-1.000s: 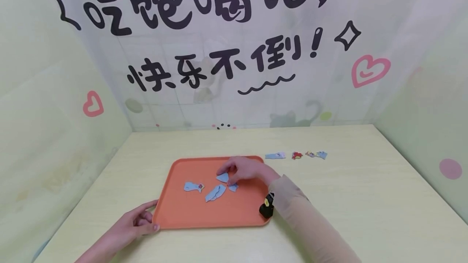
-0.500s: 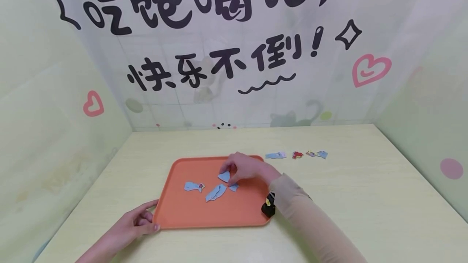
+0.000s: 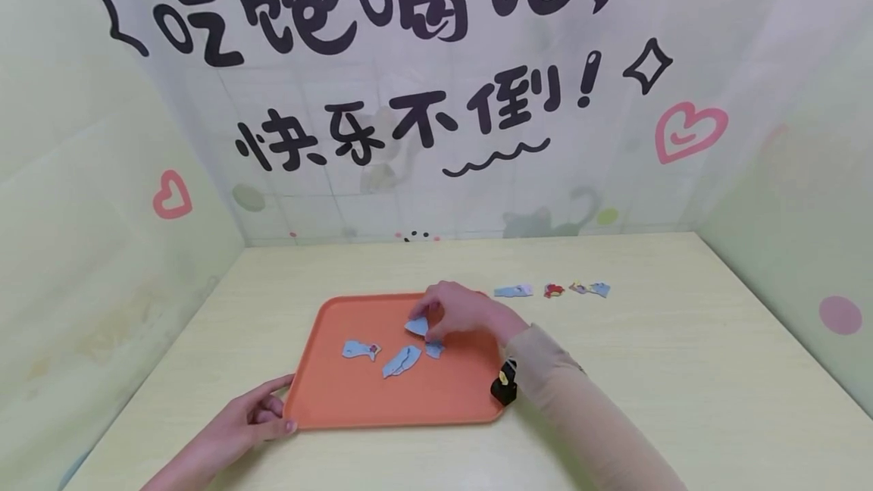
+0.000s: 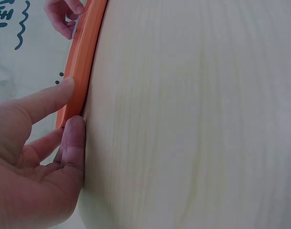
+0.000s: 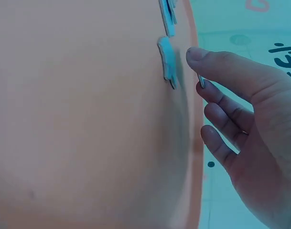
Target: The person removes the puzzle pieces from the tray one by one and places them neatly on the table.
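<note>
Over the back half of the orange tray [image 3: 355, 408], my right hand [image 3: 464, 311] pinches a light blue, irregular-edged puzzle piece [image 3: 417, 326] between thumb and fingers. In the right wrist view this puzzle piece [image 5: 200, 81] shows edge-on at the fingertips. Just below the hand lies a small blue piece [image 3: 434, 350], and left of it two long blue pieces [image 3: 402, 362] lie side by side. Farther left is a blue piece with a small coloured print [image 3: 360, 349]. My left hand [image 3: 255, 414] holds the tray's front left corner, fingers and thumb at the rim [image 4: 80, 62].
Behind the tray's right corner, a blue and lilac piece [image 3: 513, 291], a red one [image 3: 554, 290] and more printed pieces [image 3: 592, 289] lie in a row on the pale wood table [image 3: 655, 354]. A black wrist device [image 3: 505, 383] sits under my right forearm. Printed walls enclose the table.
My right hand has lifted slightly and shifted a little toward the tray's back with the blue piece. The left hand and the other pieces stay where they were.
</note>
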`<action>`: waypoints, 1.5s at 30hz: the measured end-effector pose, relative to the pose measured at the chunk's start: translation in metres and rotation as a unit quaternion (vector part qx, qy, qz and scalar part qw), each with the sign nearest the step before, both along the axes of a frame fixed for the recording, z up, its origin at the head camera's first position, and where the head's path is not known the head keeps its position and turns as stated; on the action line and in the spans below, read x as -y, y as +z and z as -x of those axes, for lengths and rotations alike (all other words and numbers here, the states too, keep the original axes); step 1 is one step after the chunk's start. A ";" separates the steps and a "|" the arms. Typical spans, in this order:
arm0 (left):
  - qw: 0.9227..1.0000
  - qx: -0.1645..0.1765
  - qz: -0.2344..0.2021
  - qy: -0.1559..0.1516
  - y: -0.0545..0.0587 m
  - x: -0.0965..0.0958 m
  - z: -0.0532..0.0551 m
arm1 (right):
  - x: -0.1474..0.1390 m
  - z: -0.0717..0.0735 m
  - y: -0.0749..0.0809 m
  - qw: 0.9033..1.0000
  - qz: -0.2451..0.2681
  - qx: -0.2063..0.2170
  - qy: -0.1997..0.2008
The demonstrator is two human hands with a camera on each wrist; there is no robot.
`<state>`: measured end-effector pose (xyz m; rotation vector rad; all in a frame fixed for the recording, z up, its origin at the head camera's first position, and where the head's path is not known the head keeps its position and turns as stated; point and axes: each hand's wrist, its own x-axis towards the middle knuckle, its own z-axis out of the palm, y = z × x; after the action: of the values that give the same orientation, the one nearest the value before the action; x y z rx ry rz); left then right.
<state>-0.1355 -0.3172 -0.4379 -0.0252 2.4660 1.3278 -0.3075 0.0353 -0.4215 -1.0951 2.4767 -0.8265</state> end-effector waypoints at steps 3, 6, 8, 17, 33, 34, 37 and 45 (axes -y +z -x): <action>1.000 0.003 0.005 0.002 0.000 0.000 0.000 | -0.006 0.001 0.004 1.000 0.014 -0.001 -0.022; 1.000 0.004 0.008 0.003 0.001 0.000 -0.001 | -0.014 0.003 0.011 0.999 0.027 -0.020 -0.026; 1.000 0.004 0.010 0.005 0.002 0.000 -0.001 | -0.021 0.005 0.016 0.998 0.031 -0.035 -0.031; 1.000 0.003 0.016 0.002 0.000 0.000 -0.001 | -0.075 0.011 0.034 0.992 0.072 -0.084 -0.064; 1.000 0.004 0.020 -0.008 0.002 -0.001 0.001 | -0.180 0.014 0.050 0.971 0.108 -0.148 -0.154; 1.000 0.005 0.019 -0.008 0.002 -0.001 0.002 | -0.186 0.014 0.050 0.970 0.107 -0.148 -0.161; 1.000 0.008 0.018 -0.010 0.002 0.000 0.002 | -0.201 0.013 0.049 0.967 0.109 -0.150 -0.177; 0.999 0.010 0.030 -0.011 -0.001 0.000 0.003 | -0.242 0.014 0.039 0.958 0.099 -0.145 -0.229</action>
<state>-0.1387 -0.3176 -0.4390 -0.0263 2.4816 1.2396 -0.3214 0.2774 -0.3822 -0.7468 3.0121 -1.1321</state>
